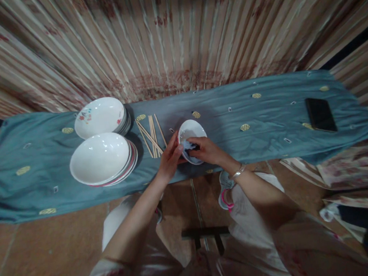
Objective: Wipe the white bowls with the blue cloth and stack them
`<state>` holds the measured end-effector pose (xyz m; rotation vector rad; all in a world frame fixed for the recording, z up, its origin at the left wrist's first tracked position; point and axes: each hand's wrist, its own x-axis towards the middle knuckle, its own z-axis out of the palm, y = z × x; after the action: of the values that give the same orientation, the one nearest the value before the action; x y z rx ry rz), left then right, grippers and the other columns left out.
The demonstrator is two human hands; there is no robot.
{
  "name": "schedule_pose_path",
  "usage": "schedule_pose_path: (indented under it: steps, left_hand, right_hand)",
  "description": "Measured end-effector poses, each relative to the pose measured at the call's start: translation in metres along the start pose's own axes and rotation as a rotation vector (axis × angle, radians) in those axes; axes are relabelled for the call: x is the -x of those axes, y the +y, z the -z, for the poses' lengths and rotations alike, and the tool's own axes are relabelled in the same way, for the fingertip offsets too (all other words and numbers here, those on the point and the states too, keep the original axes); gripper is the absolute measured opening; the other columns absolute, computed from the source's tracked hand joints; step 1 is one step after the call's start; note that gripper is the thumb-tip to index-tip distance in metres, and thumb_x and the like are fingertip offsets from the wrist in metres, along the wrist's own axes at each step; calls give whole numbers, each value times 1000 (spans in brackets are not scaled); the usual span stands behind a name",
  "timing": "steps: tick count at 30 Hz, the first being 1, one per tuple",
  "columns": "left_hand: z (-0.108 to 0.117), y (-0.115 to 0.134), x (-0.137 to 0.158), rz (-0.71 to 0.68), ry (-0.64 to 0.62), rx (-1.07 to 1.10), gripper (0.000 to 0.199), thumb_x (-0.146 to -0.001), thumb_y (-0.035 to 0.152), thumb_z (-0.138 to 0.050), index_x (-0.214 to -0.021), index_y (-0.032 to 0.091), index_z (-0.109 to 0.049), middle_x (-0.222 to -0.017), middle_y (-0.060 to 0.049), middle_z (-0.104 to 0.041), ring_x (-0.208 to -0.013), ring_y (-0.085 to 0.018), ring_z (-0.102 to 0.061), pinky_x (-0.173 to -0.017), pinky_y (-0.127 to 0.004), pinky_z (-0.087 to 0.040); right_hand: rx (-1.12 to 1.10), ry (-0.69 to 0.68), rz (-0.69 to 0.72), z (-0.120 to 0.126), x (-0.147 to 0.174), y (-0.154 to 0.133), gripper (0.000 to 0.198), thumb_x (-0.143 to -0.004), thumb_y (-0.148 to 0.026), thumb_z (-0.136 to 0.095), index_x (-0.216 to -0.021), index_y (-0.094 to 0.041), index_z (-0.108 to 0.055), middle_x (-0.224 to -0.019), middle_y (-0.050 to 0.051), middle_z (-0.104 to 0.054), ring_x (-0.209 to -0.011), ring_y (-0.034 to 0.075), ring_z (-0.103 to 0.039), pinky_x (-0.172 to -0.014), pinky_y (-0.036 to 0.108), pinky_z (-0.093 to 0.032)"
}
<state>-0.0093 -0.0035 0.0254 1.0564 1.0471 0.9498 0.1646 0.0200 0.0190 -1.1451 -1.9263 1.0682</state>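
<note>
A small white bowl point(192, 129) is tilted above the near edge of the table, its inside facing me. My left hand point(170, 155) grips the bowl's left side, thumb at the rim and fingers around the outside. Inside the bowl, my right hand point(208, 151) is closed on a light bluish cloth point(187, 145), which touches the inner wall. Part of the cloth is hidden under the fingers. Left of the bowl lie several wooden chopsticks point(153, 134), some crossing each other.
Stacked white plates point(100, 115) stand at the back left, with stacked larger white bowls point(99, 159) in front. A black phone-like slab point(320, 114) lies at the right. The narrow table wears a teal patterned cloth point(266, 117). A pleated curtain point(174, 35) hangs behind it.
</note>
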Motion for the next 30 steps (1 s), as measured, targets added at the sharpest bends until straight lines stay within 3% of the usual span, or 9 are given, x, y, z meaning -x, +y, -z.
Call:
schedule_pose_path:
  steps: [4, 7, 14, 21, 30]
  left_hand:
    - [0, 0, 1, 5, -2, -2, 89, -81, 65, -68, -158, 29, -38, -151, -8, -56, -124, -35, -62, -81, -44, -65]
    - [-1, 0, 1, 2, 7, -1, 90, -81, 65, -69, -157, 29, -39, -151, -9, -56, -124, -35, -62, -81, -45, -65]
    - [0, -1, 0, -13, 3, -1, 88, -81, 63, -69, -157, 30, -40, -155, -8, -52, -130, -37, -58, -81, -45, -65]
    - [-1, 1, 3, -8, 7, -20, 87, -81, 63, -69, -156, 30, -41, -154, -8, -53, -125, -36, -61, -80, -43, -65]
    - [0, 3, 4, -16, -2, -24, 89, -80, 66, -69, -156, 30, -41, -151, -9, -56, -127, -37, -60, -79, -43, -65]
  right_hand:
    - [-79, 133, -13, -4, -2, -6, 12, -79, -32, -60, -77, -20, -59, -69, -4, -55, -65, 13, -50, -63, 23, -41]
    - [-67, 231, -7, -4, -6, -10, 16, -81, -36, -62, -80, -21, -60, -71, -3, -58, -68, 14, -53, -64, 24, -44]
    - [139, 429, 23, -2, -16, -8, 29, -89, -41, -61, -107, -19, -68, -107, 8, -72, -93, 22, -67, -85, 33, -54]
    - [401, 491, 33, 10, -28, 4, 28, -93, -34, -58, -115, -19, -65, -118, 13, -72, -110, 27, -66, -100, 39, -51]
    - [554, 489, -9, 24, -30, 28, 27, -91, -27, -57, -114, -16, -66, -115, 16, -73, -106, 29, -68, -97, 41, -52]
